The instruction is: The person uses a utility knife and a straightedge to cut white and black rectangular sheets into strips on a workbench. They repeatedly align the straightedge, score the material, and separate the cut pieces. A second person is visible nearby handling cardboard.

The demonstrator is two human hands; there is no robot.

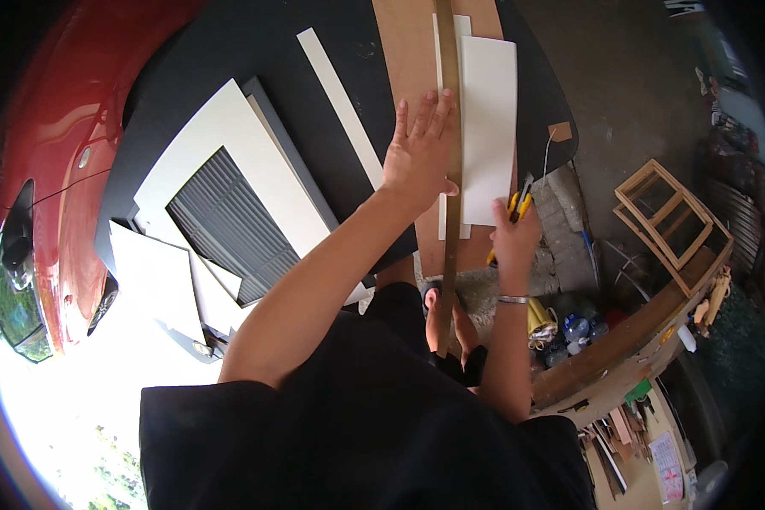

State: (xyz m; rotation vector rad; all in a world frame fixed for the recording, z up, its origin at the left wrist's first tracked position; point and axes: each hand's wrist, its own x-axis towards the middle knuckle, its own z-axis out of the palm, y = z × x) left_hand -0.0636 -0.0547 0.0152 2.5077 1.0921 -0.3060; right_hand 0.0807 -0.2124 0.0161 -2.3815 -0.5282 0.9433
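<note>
My left hand lies flat with its fingers spread, pressing on a long brownish straightedge. Its thumb reaches across to the strip's right side. Under the straightedge are white sheets, with a wide white panel just to its right and a narrower white strip showing beneath. These rest on a brown board. Closed in my right hand is a yellow and black utility knife, near the panel's lower right corner. The blade's exact setting is too small to tell.
A black tabletop carries a white frame around a dark ribbed panel and a slim white strip. A red car stands at the left. On the right are wooden frames, plastic bottles and a cluttered bench.
</note>
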